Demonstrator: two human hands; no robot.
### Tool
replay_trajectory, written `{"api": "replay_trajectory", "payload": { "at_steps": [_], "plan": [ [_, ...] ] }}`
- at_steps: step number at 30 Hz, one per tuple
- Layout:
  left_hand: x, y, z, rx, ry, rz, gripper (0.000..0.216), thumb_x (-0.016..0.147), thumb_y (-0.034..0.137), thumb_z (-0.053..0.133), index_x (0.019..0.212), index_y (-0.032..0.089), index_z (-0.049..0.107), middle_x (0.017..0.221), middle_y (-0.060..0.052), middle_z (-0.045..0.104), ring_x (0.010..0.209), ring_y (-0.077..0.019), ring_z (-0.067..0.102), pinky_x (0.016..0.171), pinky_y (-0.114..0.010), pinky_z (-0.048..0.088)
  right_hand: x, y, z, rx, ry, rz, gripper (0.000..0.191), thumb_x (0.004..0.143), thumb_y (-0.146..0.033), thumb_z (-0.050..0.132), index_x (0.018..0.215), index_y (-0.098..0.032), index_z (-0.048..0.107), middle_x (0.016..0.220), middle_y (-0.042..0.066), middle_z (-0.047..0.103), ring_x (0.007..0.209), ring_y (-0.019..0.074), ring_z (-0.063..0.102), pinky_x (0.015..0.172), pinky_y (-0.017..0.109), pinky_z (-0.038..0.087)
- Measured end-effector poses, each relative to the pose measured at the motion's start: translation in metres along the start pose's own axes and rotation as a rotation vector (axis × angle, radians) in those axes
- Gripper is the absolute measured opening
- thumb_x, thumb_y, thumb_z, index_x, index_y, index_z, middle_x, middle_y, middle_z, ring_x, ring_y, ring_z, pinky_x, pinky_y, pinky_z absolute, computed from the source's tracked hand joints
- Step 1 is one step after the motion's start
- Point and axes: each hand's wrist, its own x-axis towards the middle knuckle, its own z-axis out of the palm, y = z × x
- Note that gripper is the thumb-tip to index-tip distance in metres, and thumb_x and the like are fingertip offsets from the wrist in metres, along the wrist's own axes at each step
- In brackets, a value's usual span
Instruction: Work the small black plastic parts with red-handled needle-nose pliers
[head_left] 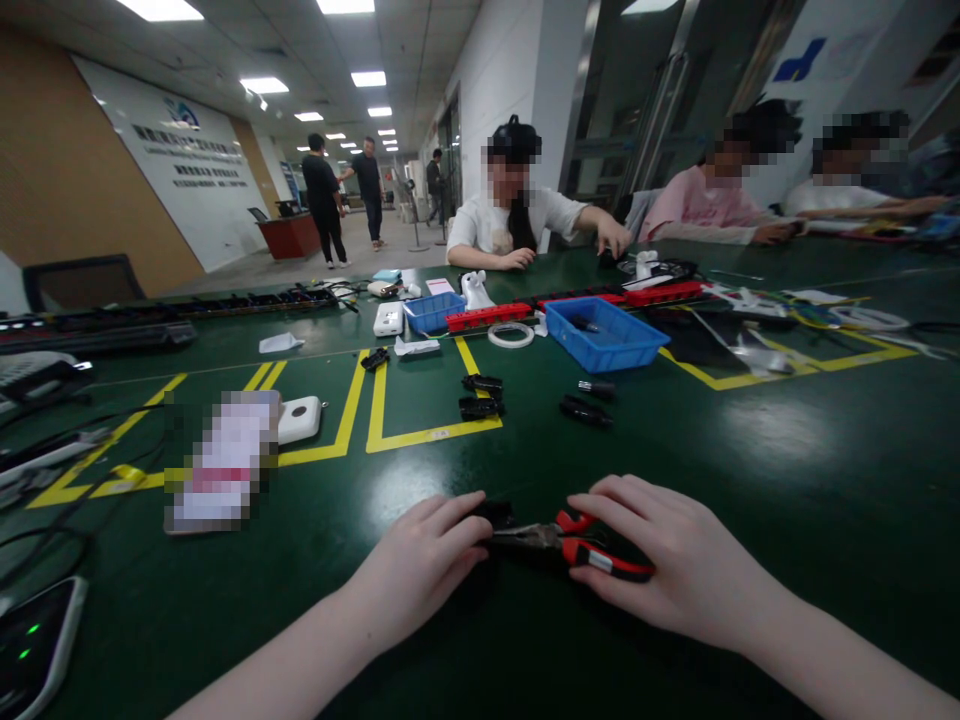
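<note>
Red-and-black handles of long-nose pliers [607, 560] lie in the grip of my right hand [660, 550], and the metal jaws point left. My left hand [427, 555] pinches a small black part [496, 514] right at the tips of the jaws. Fingers cover much of that part, so its full shape is hidden. Whether the jaws grip it or only touch it I cannot tell. Beyond my hands lie several black cylindrical parts, among them one [586, 410] on the right and one [481, 408] on the left.
A blue bin [607, 350] and a smaller blue tray [435, 312] stand farther back beside red strips [487, 317]. At left lie a phone [225, 460], a white device [300, 420] and dark cables. Yellow tape marks the green table. Several people sit across it.
</note>
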Motion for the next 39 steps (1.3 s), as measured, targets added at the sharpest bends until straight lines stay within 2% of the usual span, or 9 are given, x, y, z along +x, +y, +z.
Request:
{"api": "replay_trajectory", "payload": {
  "at_steps": [10,20,26,39],
  "plan": [
    [-0.0016,0.0007,0.003,0.027,0.029,-0.005,0.02,0.097,0.013,0.057,0.114,0.023,0.062,0.144,-0.01,0.059,0.11,-0.0264,0.069,0.091,-0.046,0.061,0.0022,0.0076,0.0012,0.11,-0.111,0.1,0.042,0.084,-0.044,0.069,0.122,-0.028,0.066,0.112,0.006,0.072,0.095,0.0232,0.071,0.078,0.039,0.061],
    [-0.0018,0.0012,0.0022,0.092,0.018,0.042,0.021,0.099,0.015,0.053,0.116,0.023,0.062,0.147,-0.011,0.056,0.105,-0.0254,0.069,0.087,-0.045,0.062,0.0029,0.0096,-0.0016,0.081,-0.112,0.064,0.043,0.085,-0.045,0.068,0.124,-0.027,0.066,0.113,0.007,0.072,0.096,0.024,0.071,0.079,0.039,0.06],
    [-0.0005,0.003,0.0006,0.053,0.013,0.031,0.019,0.095,0.011,0.058,0.111,0.021,0.063,0.144,-0.009,0.058,0.113,-0.0271,0.067,0.092,-0.046,0.061,0.0017,0.0091,-0.0011,0.09,-0.118,0.075,0.044,0.085,-0.046,0.067,0.125,-0.027,0.065,0.113,0.007,0.072,0.097,0.0236,0.07,0.079,0.038,0.06],
    [-0.0016,0.0,0.0036,0.018,0.027,0.027,0.021,0.094,0.01,0.061,0.112,0.022,0.059,0.14,-0.009,0.058,0.116,-0.0273,0.065,0.095,-0.046,0.06,0.0032,0.0074,-0.0021,0.142,-0.157,0.126,0.042,0.085,-0.045,0.068,0.122,-0.028,0.067,0.112,0.005,0.072,0.093,0.0222,0.071,0.077,0.036,0.061]
  ]
}}
